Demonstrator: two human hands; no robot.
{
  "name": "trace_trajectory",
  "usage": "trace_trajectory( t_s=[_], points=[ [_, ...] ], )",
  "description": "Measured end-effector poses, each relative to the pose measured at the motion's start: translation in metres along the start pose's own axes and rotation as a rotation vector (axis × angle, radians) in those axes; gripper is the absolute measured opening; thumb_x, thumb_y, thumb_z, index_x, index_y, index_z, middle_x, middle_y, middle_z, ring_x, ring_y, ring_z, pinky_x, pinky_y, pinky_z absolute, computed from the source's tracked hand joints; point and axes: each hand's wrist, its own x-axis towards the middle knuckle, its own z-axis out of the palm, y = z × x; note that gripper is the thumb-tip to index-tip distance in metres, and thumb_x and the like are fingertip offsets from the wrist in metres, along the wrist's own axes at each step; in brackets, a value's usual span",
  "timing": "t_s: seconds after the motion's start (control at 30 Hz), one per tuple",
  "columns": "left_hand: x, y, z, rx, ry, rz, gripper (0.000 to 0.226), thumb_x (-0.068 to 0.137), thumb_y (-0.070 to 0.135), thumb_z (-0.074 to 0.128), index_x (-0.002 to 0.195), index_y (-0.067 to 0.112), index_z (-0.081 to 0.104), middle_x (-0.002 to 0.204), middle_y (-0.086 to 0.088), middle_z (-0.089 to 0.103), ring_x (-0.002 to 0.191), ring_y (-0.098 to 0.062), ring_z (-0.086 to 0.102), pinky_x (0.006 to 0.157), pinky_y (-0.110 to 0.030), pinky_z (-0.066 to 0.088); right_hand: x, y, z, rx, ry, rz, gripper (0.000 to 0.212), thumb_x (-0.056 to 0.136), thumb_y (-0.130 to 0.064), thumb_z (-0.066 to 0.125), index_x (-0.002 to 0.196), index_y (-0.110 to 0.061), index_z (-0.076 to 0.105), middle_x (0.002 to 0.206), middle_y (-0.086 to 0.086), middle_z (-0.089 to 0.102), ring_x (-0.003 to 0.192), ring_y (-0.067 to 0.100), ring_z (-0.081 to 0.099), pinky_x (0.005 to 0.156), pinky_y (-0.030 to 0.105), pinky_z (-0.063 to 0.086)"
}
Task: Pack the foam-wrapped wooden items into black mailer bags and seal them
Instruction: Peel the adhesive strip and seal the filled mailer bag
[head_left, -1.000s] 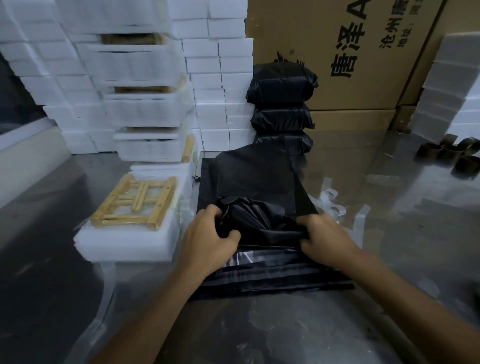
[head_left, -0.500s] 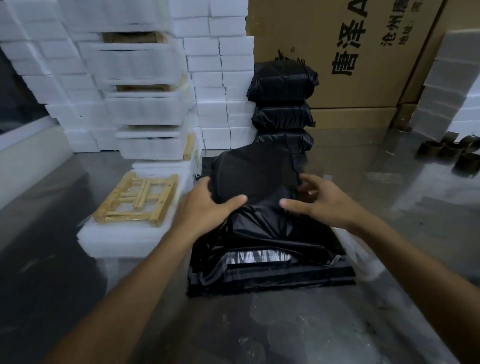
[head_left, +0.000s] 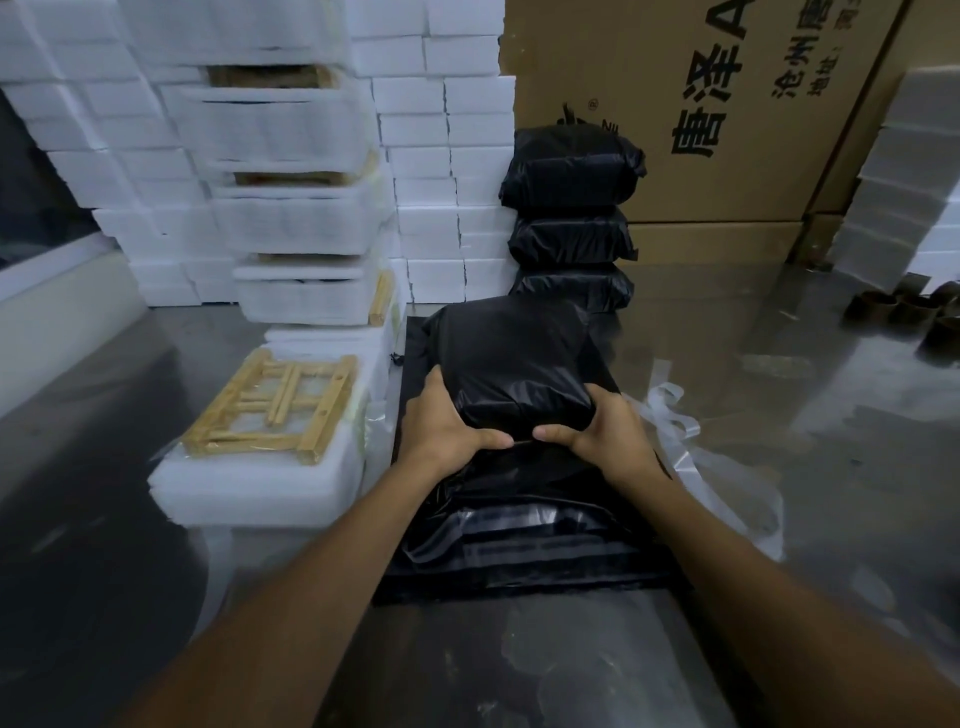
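filling the far side beyond both hands stands a cardboard box (head_left: 691, 109) with printed characters, and to the far left of the left hand rise stacked white foam blocks (head_left: 431, 171) and foam-wrapped wooden items (head_left: 296, 208). just left of the left hand a wooden frame (head_left: 278, 405) lies flat on a foam pile (head_left: 249, 483). straight ahead of the hands, against the box, three sealed black parcels (head_left: 571, 218) sit one on another. between the hands is the black mailer bag (head_left: 511, 364), bulging with its contents and resting on a flat pile of empty black mailers (head_left: 524, 551) that runs back under the wrists. the left hand (head_left: 441, 426) grips the bag's near left corner, fingers curled up its side; the right hand (head_left: 605, 431) clasps the near right corner, and the two thumbs nearly meet along the bag's near edge. beside the right hand lie clear peeled strips (head_left: 675, 410) on the shiny table (head_left: 831, 415).
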Motion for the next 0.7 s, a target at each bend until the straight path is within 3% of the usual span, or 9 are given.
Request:
trace_trajectory(
  t_s=[0.1, 0.23, 0.33, 0.43, 0.53, 0.63, 0.7],
  points=[
    [0.001, 0.000, 0.003, 0.026, 0.056, -0.004, 0.118, 0.046, 0.035, 0.098, 0.145, 0.015, 0.037, 0.135, -0.004, 0.057, 0.126, -0.024, 0.053, 0.104, -0.039, 0.047, -0.003, 0.002, 0.004, -0.006, 0.077, -0.038, 0.037, 0.073, -0.041, 0.086, 0.090, -0.018, 0.064, 0.079, -0.013, 0.064, 0.086, 0.015, 0.065, 0.073, 0.028, 0.048],
    [-0.004, -0.008, 0.008, 0.058, 0.182, 0.037, 0.089, 0.057, 0.033, 0.095, 0.132, 0.013, 0.053, 0.111, 0.000, 0.068, 0.107, -0.020, 0.063, 0.087, -0.025, 0.051, -0.003, 0.003, 0.008, -0.065, 0.135, -0.076, 0.035, 0.076, -0.044, 0.083, 0.083, -0.012, 0.069, 0.077, -0.003, 0.070, 0.079, 0.018, 0.066, 0.074, 0.035, 0.054],
    [-0.007, -0.015, 0.010, 0.107, 0.242, 0.026, 0.069, 0.068, 0.034, 0.089, 0.123, 0.005, 0.058, 0.091, -0.006, 0.069, 0.093, -0.023, 0.066, 0.085, -0.035, 0.055, -0.005, 0.005, 0.009, -0.103, 0.168, -0.104, 0.039, 0.077, -0.045, 0.082, 0.072, -0.010, 0.065, 0.066, -0.001, 0.066, 0.068, 0.019, 0.064, 0.064, 0.032, 0.050],
    [-0.010, -0.017, 0.010, 0.141, 0.304, 0.053, 0.042, 0.074, 0.030, 0.086, 0.092, 0.004, 0.059, 0.063, -0.007, 0.060, 0.061, -0.015, 0.058, 0.064, -0.033, 0.052, -0.006, 0.006, 0.008, -0.137, 0.191, -0.121, 0.041, 0.078, -0.042, 0.082, 0.056, -0.020, 0.055, 0.052, -0.006, 0.058, 0.054, 0.013, 0.057, 0.055, 0.027, 0.040],
    [-0.012, -0.019, 0.009, 0.179, 0.351, 0.076, 0.038, 0.076, 0.027, 0.085, 0.077, 0.002, 0.055, 0.060, -0.009, 0.059, 0.056, -0.018, 0.055, 0.057, -0.035, 0.048, -0.007, 0.009, 0.007, -0.110, 0.220, -0.124, 0.050, 0.079, -0.035, 0.083, 0.048, -0.020, 0.047, 0.043, -0.005, 0.051, 0.043, 0.012, 0.048, 0.049, 0.026, 0.038],
    [-0.015, -0.022, 0.008, 0.185, 0.380, 0.106, 0.037, 0.077, 0.028, 0.084, 0.075, 0.004, 0.056, 0.060, -0.007, 0.060, 0.059, -0.022, 0.058, 0.060, -0.041, 0.053, -0.008, 0.011, 0.003, -0.082, 0.216, -0.112, 0.043, 0.080, -0.029, 0.084, 0.050, -0.013, 0.057, 0.045, -0.003, 0.057, 0.044, 0.014, 0.054, 0.050, 0.031, 0.048],
    [-0.015, -0.024, 0.005, 0.210, 0.371, 0.123, 0.033, 0.078, 0.028, 0.083, 0.076, 0.006, 0.058, 0.059, -0.006, 0.060, 0.059, -0.021, 0.059, 0.061, -0.041, 0.054, -0.009, 0.011, -0.003, -0.057, 0.187, -0.110, 0.029, 0.080, -0.026, 0.083, 0.056, -0.021, 0.067, 0.050, -0.012, 0.062, 0.050, 0.005, 0.060, 0.051, 0.016, 0.047]
  ],
)
